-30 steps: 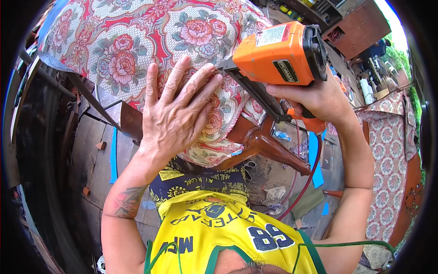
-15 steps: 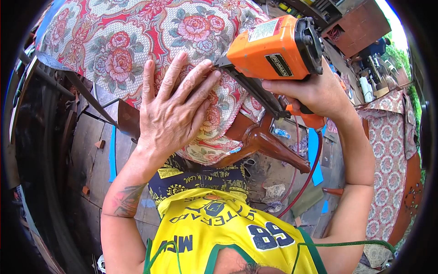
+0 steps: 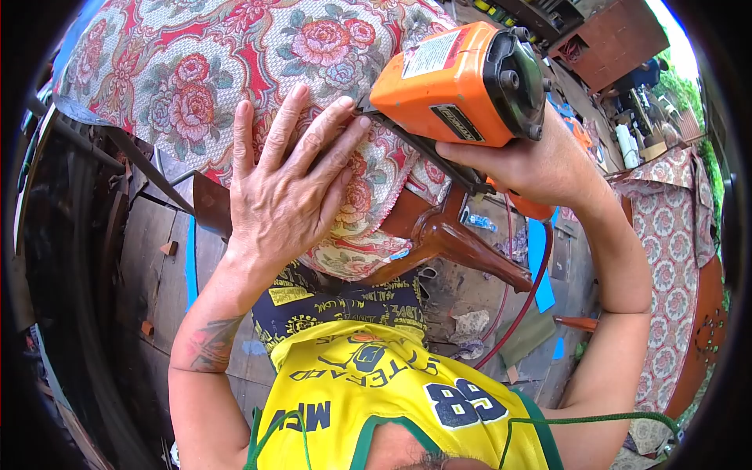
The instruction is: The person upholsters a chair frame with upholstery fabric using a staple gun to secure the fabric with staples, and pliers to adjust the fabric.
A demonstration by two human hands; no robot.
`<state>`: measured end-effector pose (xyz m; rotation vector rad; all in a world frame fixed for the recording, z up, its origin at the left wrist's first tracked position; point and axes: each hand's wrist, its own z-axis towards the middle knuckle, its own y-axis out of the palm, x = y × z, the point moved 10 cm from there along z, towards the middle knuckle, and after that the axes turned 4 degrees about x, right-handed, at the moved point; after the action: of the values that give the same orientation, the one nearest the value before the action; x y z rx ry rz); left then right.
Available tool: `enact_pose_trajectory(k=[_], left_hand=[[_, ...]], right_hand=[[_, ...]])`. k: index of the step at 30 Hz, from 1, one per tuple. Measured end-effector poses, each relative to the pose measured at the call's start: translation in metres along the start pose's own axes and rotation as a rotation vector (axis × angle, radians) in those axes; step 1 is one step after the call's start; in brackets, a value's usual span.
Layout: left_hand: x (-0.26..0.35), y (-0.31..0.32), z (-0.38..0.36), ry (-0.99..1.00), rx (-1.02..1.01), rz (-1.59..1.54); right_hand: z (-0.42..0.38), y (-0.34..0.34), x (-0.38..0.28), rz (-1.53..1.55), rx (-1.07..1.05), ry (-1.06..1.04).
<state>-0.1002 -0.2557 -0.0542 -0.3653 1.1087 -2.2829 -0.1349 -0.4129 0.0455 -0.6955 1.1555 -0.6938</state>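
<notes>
Two bare hands are positioned apart at the floral upholstery fabric [image 3: 168, 55]. Left hand [image 3: 286, 184]: open, palm down, fingers spread flat on the fabric; the palm and the fabric beneath it are hidden. Right hand [image 3: 544, 168]: closed around the handle of the orange pneumatic stapler [image 3: 439, 82]; most of the handle and the trigger are concealed. The stapler nose lies just beside the left fingertips, but whether it touches the fabric cannot be determined. The small print on its labels is illegible. The fabric runs out of view at the top and partly covers a varnished wooden frame with a curved leg [image 3: 482, 257]. A red air hose [image 3: 526, 313] disappears behind the yellow jersey [image 3: 392, 376]. At upper right, a brown cabinet [image 3: 615, 47] holds a red tangled bundle [image 3: 574, 52] in its opening; the adjacent dark shelf unit [image 3: 548, 17], cut off above, contains small indistinct items.
</notes>
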Motion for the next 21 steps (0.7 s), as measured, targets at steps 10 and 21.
enact_pose_trajectory(k=[10,21], left_hand=[[0.006,-0.008,0.002,0.016,0.019,0.022],[0.011,-0.012,0.006,0.072,0.013,0.102]], right_hand=[[-0.009,-0.026,0.011,0.063,0.094,0.098],[-0.119,-0.066,0.016,-0.070,0.286,0.214]])
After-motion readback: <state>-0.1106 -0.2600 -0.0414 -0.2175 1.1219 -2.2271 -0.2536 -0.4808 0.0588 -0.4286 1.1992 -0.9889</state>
